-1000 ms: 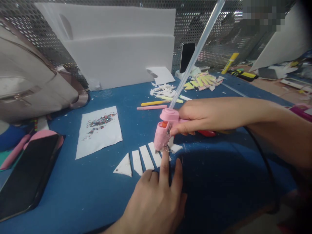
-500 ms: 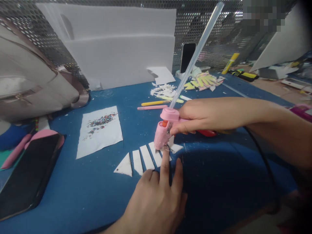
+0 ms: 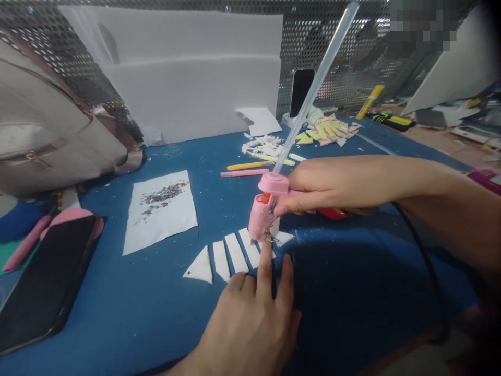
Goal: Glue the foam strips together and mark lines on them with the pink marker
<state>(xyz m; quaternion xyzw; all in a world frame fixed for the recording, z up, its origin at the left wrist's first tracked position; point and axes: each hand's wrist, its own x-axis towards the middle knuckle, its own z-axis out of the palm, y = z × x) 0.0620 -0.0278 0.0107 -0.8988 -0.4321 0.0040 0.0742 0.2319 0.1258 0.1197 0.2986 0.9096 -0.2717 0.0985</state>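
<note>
Blue tabletop (image 3: 156, 318) spreads beneath both hands, with a perforated panel (image 3: 352, 78) and a tall white board (image 3: 195, 89) standing at its back; on it a row of flat white pieces lies from the near left to the far right, a pointed piece (image 3: 199, 266) at the left end, slanting strips (image 3: 236, 253) after it, and an angular piece (image 3: 284, 238) at the right end; the strips' long axes cut across that row, each running from far to near with a slight lean to the right. Nearer to the row is the left hand (image 3: 250, 313), with the pieces just ahead of its fingers; it lies low and palm down, gripping nothing that shows, one finger stretched forward to the right part of the row beside the nozzle end of the pink glue gun (image 3: 261, 216), the others spread or partly bent; whether that fingertip presses a strip or the gun's wire, I cannot tell. Right hand (image 3: 313, 185) stands higher and farther right, its fingers wrapped around the gun's handle, the forearm reaching in almost level from the right; the barrel points steeply down over a strip right of the row's middle, contact unclear; the translucent glue stick (image 3: 317, 86) slants up and right from its back.
</note>
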